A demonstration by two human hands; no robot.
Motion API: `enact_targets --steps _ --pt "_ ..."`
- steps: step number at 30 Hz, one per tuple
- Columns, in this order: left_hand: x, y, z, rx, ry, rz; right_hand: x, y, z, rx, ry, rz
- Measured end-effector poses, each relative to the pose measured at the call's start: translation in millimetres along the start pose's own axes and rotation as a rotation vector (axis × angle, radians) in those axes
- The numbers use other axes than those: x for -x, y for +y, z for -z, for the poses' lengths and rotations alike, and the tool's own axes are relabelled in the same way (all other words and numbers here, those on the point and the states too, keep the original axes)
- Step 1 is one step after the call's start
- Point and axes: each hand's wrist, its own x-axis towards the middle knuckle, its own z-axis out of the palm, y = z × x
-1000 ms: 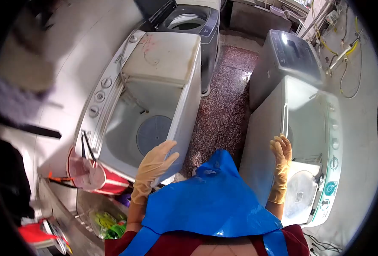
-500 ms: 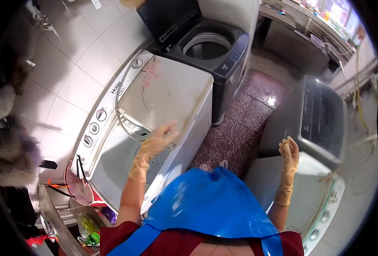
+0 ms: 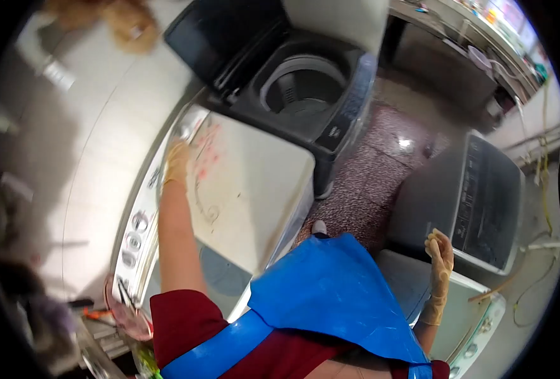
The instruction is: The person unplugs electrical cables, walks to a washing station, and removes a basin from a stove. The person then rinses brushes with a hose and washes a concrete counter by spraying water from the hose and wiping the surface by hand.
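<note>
My left hand (image 3: 177, 163), in a pale rubber glove, reaches to the far end of the control panel of a white twin-tub washing machine (image 3: 261, 170). It is close to the knob (image 3: 191, 123) there. Motion blur and the hand itself hide its fingertips, so I cannot tell what they hold. Under my forearm lies the uncovered near tub (image 3: 224, 273). My right hand (image 3: 441, 258), gloved the same way, is raised on the right near a grey washing machine (image 3: 419, 189). Its fingers are curled together and nothing shows in them.
A dark top-loader (image 3: 349, 95) stands behind the white machine with its lid (image 3: 223, 38) up. Speckled red floor (image 3: 368, 170) runs between the machines. Another white machine (image 3: 463, 316) stands at right. A pink basket (image 3: 128, 316) is at lower left, and a counter (image 3: 444, 35) at the back.
My left hand has moved from above the near tub up to the far end of the panel. My right hand stays raised on the right. The view has shifted.
</note>
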Motion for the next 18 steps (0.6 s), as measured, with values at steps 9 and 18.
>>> enact_targets --steps 9,18 --pt "-43.5 -1.3 50.0 0.076 -0.114 0.121 2.6 16.7 28.6 0.056 0.259 -0.128" --pt "-73.1 -37.8 34.6 -0.429 -0.225 -0.284 -95.7 -14.0 -42.0 0.109 -0.006 -0.063"
